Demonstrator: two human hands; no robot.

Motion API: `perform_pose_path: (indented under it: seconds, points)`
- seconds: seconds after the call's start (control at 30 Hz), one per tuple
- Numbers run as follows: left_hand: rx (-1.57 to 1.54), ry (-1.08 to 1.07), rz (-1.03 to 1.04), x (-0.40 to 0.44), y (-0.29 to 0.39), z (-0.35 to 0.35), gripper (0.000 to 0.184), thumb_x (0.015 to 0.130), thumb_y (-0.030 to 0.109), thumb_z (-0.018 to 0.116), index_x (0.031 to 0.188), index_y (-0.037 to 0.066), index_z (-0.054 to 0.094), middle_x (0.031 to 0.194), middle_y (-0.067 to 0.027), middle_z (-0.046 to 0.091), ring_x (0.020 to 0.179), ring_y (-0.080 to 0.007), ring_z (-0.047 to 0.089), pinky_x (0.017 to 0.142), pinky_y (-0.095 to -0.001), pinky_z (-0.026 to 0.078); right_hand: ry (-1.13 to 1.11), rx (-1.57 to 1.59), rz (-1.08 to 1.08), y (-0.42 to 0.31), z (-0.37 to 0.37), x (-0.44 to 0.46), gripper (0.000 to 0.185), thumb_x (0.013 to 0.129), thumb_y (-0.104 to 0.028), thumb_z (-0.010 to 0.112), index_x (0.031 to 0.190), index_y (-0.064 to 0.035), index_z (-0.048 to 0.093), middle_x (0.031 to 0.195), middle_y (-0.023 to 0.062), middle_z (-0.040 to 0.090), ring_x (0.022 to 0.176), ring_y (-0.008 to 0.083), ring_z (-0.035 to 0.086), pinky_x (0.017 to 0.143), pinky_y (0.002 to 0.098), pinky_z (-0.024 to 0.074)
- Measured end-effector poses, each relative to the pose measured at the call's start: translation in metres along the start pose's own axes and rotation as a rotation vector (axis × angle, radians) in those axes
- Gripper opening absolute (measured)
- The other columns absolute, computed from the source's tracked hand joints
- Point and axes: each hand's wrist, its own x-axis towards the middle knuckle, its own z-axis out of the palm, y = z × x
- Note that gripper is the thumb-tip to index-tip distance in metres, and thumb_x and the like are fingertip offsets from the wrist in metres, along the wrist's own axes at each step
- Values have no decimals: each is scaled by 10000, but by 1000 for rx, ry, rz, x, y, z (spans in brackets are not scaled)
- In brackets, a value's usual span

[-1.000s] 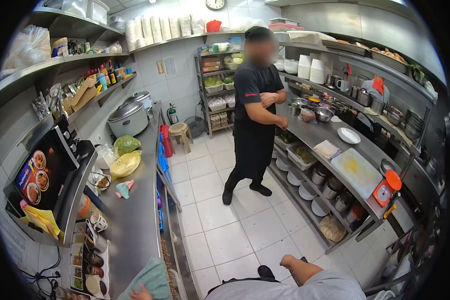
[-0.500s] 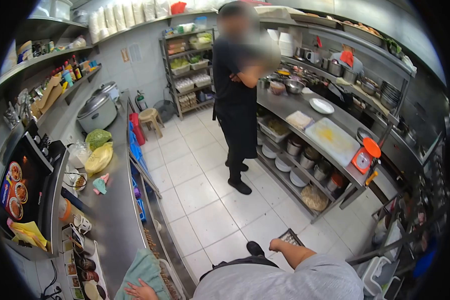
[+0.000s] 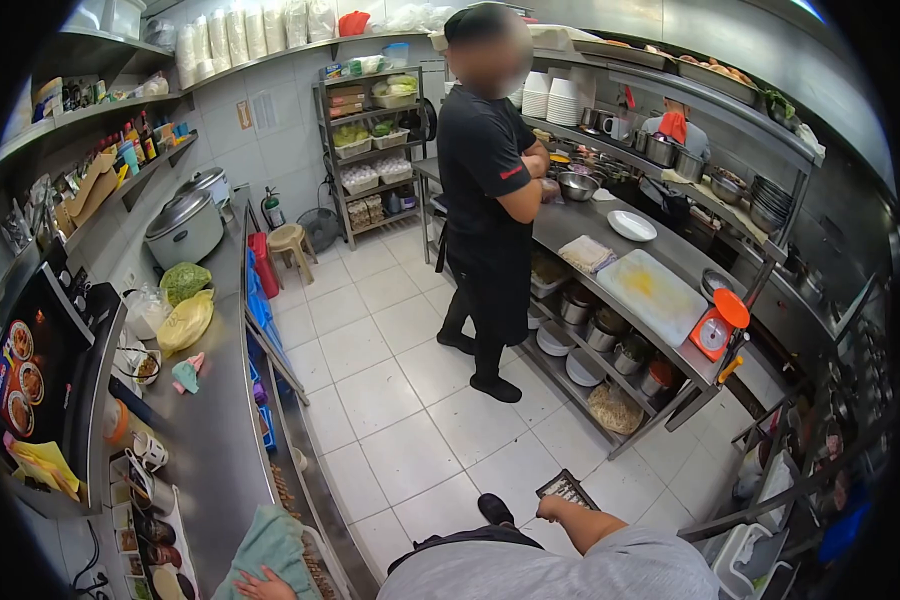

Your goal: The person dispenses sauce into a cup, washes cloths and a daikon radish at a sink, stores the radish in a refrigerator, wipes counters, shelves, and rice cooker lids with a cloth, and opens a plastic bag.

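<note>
I judge this as a pause with the cloth (image 3: 272, 535): it lies at the near end of the left desk (image 3: 215, 435), along the right edge, and the left hand (image 3: 267, 586) rests on top of it. Shifting it would call for curling the fingers into the fabric; they lie spread and flat, gripping nothing that I can make out. The right forearm (image 3: 592, 526) points far and left, putting the right hand (image 3: 549, 508), loosely curled, above the floor (image 3: 400, 430); I cannot tell whether it holds anything.
</note>
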Motion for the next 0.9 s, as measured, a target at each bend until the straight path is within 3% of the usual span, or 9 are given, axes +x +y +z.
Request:
perform_pose_path:
  seconds: [0.07, 0.13, 0.2, 0.43, 0.6, 0.7, 0.9]
  points:
    - [7, 24, 10, 1, -3, 9, 703, 882, 571, 406, 1417, 119, 340, 1499, -201, 185, 1385, -400, 146, 1077, -609, 122, -64, 122, 94, -10, -9, -1, 291, 777, -288, 566, 719, -26, 678, 649, 109, 659, 554, 227, 641, 535, 365, 527]
    - [12, 42, 18, 2, -7, 15, 698, 883, 571, 406, 1405, 110, 357, 1498, -203, 187, 1384, -400, 147, 1080, -601, 125, -61, 118, 88, -16, -15, -4, 290, 782, -276, 546, 723, -25, 678, 653, 109, 661, 556, 231, 642, 534, 371, 528]
    - [2, 60, 44, 0, -8, 19, 694, 885, 568, 411, 1400, 105, 366, 1497, -207, 187, 1385, -403, 144, 1082, -592, 135, -10, -26, -62, -17, -18, -5, 285, 775, -267, 545, 729, -21, 679, 662, 112, 662, 559, 235, 642, 533, 370, 528]
    - [73, 29, 170, -24, -15, 12, 694, 889, 551, 427, 1409, 98, 348, 1486, -232, 197, 1389, -405, 130, 1083, -591, 128, -37, 72, 38, -17, -19, 6, 267, 754, -264, 556, 719, -33, 685, 636, 120, 652, 536, 239, 632, 506, 374, 506]
    - [134, -43, 385, -56, -18, -8, 862, 771, 600, 576, 1385, 34, 365, 1492, -241, 165, 1393, -403, 114, 1095, -584, 106, -12, 128, 85, -17, -19, 2, 264, 748, -270, 564, 695, -38, 679, 609, 120, 640, 518, 243, 623, 496, 382, 495]
    - [156, -8, 435, -48, -32, 23, 952, 700, 613, 642, 1376, 5, 364, 1495, -237, 154, 1396, -398, 102, 1102, -576, 94, -15, 142, 91, -20, -22, -4, 266, 753, -269, 569, 683, -33, 670, 604, 118, 638, 515, 243, 620, 496, 375, 497]
    - [67, -54, 396, -58, -21, 3, 950, 702, 587, 652, 1389, 6, 347, 1497, -229, 161, 1400, -392, 95, 1106, -567, 88, -27, 131, 71, -26, -25, 2, 264, 770, -254, 571, 697, -20, 669, 625, 129, 642, 520, 243, 625, 503, 374, 514]
